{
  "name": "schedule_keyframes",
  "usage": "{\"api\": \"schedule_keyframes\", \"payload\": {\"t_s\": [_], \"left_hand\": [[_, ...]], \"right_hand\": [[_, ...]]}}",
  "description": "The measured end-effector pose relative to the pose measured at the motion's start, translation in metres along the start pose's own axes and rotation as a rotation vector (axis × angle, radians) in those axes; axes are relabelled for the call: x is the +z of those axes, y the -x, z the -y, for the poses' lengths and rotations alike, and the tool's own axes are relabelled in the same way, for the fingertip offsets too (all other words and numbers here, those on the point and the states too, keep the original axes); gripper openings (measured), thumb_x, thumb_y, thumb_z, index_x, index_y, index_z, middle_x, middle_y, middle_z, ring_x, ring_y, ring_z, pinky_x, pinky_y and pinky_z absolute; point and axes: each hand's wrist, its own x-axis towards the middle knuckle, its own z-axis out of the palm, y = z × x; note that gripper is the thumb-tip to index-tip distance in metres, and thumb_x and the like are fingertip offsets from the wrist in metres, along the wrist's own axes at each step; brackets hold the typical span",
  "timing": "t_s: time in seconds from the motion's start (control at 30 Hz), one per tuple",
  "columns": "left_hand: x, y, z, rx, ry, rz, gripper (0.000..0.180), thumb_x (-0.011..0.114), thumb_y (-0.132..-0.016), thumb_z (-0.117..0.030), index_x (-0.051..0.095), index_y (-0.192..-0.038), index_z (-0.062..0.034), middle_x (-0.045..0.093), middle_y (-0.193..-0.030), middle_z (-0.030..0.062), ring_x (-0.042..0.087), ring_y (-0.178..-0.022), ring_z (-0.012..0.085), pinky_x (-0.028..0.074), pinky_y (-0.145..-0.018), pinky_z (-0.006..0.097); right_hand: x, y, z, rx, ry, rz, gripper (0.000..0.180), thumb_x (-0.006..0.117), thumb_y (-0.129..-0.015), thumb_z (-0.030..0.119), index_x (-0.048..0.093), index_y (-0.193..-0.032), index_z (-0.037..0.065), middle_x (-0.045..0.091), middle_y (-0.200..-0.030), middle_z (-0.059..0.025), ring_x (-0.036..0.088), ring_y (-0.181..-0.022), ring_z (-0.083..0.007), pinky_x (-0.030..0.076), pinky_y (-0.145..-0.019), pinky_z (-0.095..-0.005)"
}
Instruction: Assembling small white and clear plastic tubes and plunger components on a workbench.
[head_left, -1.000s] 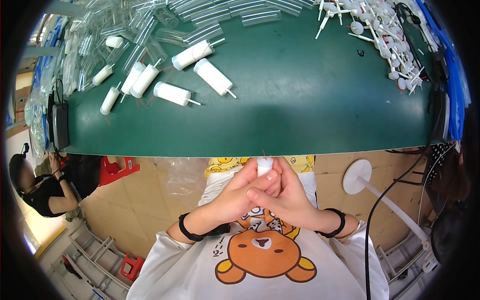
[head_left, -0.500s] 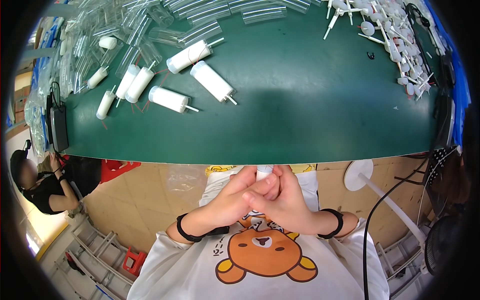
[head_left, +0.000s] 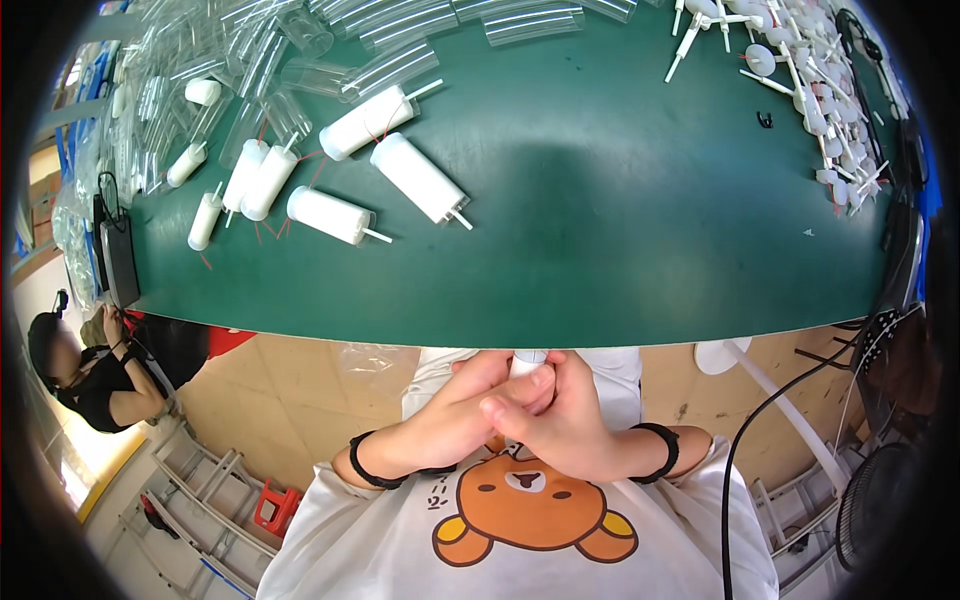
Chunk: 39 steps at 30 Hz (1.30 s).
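Note:
Both my hands meet in front of my shirt, just below the front edge of the green table (head_left: 640,260). My left hand (head_left: 480,392) and my right hand (head_left: 565,408) are closed together around a white cylinder (head_left: 527,364). Only its upper end, with a pale greyish rim, shows between the fingers; the rest is hidden. On the table ahead and to the left lie several similar white cylinders in clear sleeves, one of them a larger cylinder (head_left: 415,177) with a thin white stem. Thin red wires trail from some of them.
Clear plastic tubes (head_left: 395,68) are heaped along the far left. White stemmed parts with round discs (head_left: 815,120) are piled at the far right. A black cable (head_left: 733,480) hangs at my right, near a fan (head_left: 880,505). A person (head_left: 110,385) sits at the left.
The view has shifted slightly, so the table edge and my hands appear a little lower. Both hands keep their grip around the white cylinder.

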Motion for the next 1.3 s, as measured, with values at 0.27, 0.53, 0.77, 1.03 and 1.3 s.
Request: {"api": "schedule_keyframes", "payload": {"t_s": [0.27, 0.53, 0.77, 1.03, 1.3], "left_hand": [[0.000, -0.003, 0.005, 0.016, -0.025, 0.031, 0.023, 0.040, -0.098, -0.025, 0.043, -0.104, -0.0031, 0.043, -0.073, -0.0048, 0.036, -0.061, 0.0018, 0.031, -0.051, 0.018], [0.011, -0.003, 0.008, 0.055, 0.036, -0.045, 0.026, 0.043, -0.097, -0.027, 0.041, -0.107, -0.0033, 0.042, -0.072, -0.0035, 0.035, -0.061, 0.0034, 0.030, -0.052, 0.019], [0.022, -0.004, 0.017, 0.088, 0.026, -0.206, 0.034, 0.049, -0.094, -0.024, 0.037, -0.121, -0.0069, 0.041, -0.082, -0.0020, 0.035, -0.067, 0.0064, 0.034, -0.063, 0.022], [0.024, -0.009, 0.028, 0.249, 0.012, -0.178, 0.032, 0.039, -0.098, -0.022, 0.029, -0.121, -0.0010, 0.047, -0.091, 0.0018, 0.044, -0.075, 0.0038, 0.039, -0.064, 0.016], [0.015, -0.011, 0.025, 0.245, -0.116, -0.162, 0.029, 0.048, -0.095, -0.024, 0.038, -0.116, -0.0063, 0.040, -0.078, -0.0043, 0.034, -0.067, 0.0052, 0.033, -0.061, 0.020]], "right_hand": [[-0.003, -0.002, 0.007, -0.002, -0.009, 0.007, 0.040, 0.074, -0.075, 0.018, 0.046, -0.097, -0.001, 0.053, -0.086, -0.0054, 0.052, -0.078, -0.0104, 0.045, -0.067, -0.0248], [-0.018, -0.011, 0.019, 0.035, 0.105, 0.292, 0.044, 0.064, -0.079, 0.003, 0.039, -0.115, -0.003, 0.054, -0.112, -0.0165, 0.059, -0.102, -0.0246, 0.050, -0.085, -0.0340], [-0.016, -0.013, 0.030, -0.036, 0.106, 0.161, 0.042, 0.070, -0.073, 0.005, 0.047, -0.107, -0.001, 0.052, -0.101, -0.0082, 0.055, -0.091, -0.0158, 0.047, -0.077, -0.0288], [-0.025, -0.017, 0.039, -0.038, 0.301, 0.240, 0.048, 0.071, -0.073, 0.004, 0.045, -0.113, 0.001, 0.051, -0.106, -0.0063, 0.052, -0.089, -0.0096, 0.045, -0.073, -0.0240], [-0.025, -0.014, 0.028, 0.044, 0.300, 0.252, 0.046, 0.069, -0.078, 0.010, 0.043, -0.115, 0.000, 0.052, -0.107, -0.0078, 0.055, -0.089, -0.0106, 0.047, -0.073, -0.0238]]}}
